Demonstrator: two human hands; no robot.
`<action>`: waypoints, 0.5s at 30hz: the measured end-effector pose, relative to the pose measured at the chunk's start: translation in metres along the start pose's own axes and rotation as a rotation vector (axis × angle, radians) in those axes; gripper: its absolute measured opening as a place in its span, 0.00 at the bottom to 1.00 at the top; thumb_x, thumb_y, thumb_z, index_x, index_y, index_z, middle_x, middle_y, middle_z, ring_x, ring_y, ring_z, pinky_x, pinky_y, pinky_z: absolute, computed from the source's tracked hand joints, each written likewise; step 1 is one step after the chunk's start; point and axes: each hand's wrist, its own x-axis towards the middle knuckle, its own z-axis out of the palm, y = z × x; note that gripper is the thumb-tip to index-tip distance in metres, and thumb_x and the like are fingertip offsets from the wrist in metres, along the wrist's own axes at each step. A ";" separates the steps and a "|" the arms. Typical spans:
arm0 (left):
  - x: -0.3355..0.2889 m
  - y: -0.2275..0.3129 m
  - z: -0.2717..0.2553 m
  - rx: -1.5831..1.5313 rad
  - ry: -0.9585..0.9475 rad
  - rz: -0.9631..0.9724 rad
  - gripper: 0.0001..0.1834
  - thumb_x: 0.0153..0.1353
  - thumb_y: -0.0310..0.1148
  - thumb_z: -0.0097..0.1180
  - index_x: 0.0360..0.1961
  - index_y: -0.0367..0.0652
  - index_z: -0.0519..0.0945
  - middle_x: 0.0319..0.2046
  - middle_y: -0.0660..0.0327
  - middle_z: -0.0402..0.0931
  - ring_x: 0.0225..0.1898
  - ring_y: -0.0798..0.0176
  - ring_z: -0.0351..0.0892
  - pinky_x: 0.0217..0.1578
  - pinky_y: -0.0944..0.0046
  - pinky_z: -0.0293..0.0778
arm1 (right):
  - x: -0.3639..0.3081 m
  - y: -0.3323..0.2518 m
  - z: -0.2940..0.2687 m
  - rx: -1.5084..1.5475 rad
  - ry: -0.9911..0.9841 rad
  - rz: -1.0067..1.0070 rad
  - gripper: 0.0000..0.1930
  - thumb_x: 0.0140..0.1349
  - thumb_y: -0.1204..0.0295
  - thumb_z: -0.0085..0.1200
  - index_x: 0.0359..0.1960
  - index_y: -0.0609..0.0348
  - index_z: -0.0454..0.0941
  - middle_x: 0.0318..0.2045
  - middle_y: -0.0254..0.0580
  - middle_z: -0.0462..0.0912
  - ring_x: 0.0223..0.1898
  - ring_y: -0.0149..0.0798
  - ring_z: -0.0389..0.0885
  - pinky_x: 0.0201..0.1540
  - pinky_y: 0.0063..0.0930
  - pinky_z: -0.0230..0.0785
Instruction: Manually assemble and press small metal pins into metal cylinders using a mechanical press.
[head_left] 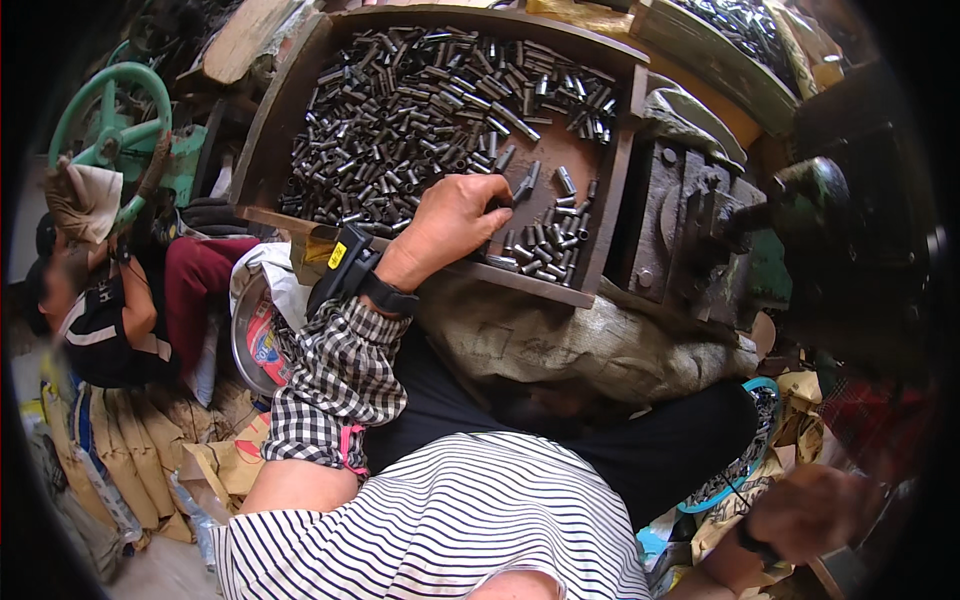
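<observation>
Location: the metal tube (528,181) lies in the wooden tray (621,165), at the fingertips of the left hand, between the large heap (375,130) on the left and the small group (546,240) on the near right.

State of the hands: the left hand (508,202) is curled, with thumb and index finger drawn close together beside the tube. Whether they pinch the tube or only touch it cannot be told. The right hand (812,515) is well apart, outside the tray at the near right; it is blurred, and its finger state cannot be told.

Handling: the tube is probably light for its size, rigid and hard to damage. Its smooth, shiny wall may be slippery and may roll. Grip with 2 fingers on opposite sides at mid-length, clear of the end edges.

Orientation: the long axis slants from near left to far right, the near end toward the left hand. The loose tube (565,181) to its right slants the other way, far left to near right.
</observation>
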 end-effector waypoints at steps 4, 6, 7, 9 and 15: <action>-0.004 -0.009 -0.004 0.084 0.029 0.039 0.08 0.51 0.29 0.60 0.30 0.37 0.78 0.28 0.53 0.78 0.32 0.51 0.78 0.33 0.60 0.73 | 0.028 -0.100 0.104 0.845 -0.280 0.228 0.15 0.47 0.83 0.59 0.39 0.64 0.77 0.32 0.50 0.78 0.26 0.47 0.77 0.28 0.31 0.72; -0.002 -0.009 -0.009 0.011 -0.038 0.076 0.08 0.51 0.28 0.59 0.31 0.37 0.77 0.28 0.53 0.78 0.32 0.51 0.78 0.33 0.59 0.73 | 0.030 -0.115 0.170 0.766 -0.324 0.202 0.09 0.50 0.81 0.55 0.34 0.64 0.74 0.27 0.49 0.75 0.26 0.50 0.78 0.26 0.36 0.70; -0.002 -0.011 -0.011 -0.043 -0.111 0.108 0.08 0.51 0.28 0.59 0.32 0.37 0.77 0.28 0.53 0.78 0.32 0.51 0.78 0.33 0.59 0.73 | 0.031 -0.120 0.199 0.692 -0.364 0.195 0.06 0.51 0.80 0.54 0.31 0.64 0.72 0.25 0.49 0.74 0.26 0.51 0.78 0.25 0.37 0.70; 0.001 -0.010 -0.010 -0.070 -0.077 0.088 0.09 0.51 0.29 0.59 0.32 0.37 0.77 0.29 0.53 0.77 0.32 0.50 0.78 0.33 0.57 0.72 | 0.034 -0.129 0.248 0.542 -0.475 0.183 0.03 0.53 0.79 0.50 0.27 0.62 0.69 0.25 0.49 0.74 0.27 0.52 0.80 0.26 0.39 0.72; 0.004 -0.014 -0.016 0.200 0.067 0.030 0.11 0.51 0.33 0.60 0.34 0.40 0.77 0.28 0.53 0.77 0.33 0.48 0.78 0.34 0.53 0.72 | 0.063 -0.150 0.297 0.340 -0.897 0.081 0.02 0.50 0.79 0.51 0.26 0.63 0.75 0.27 0.54 0.80 0.31 0.51 0.82 0.31 0.38 0.75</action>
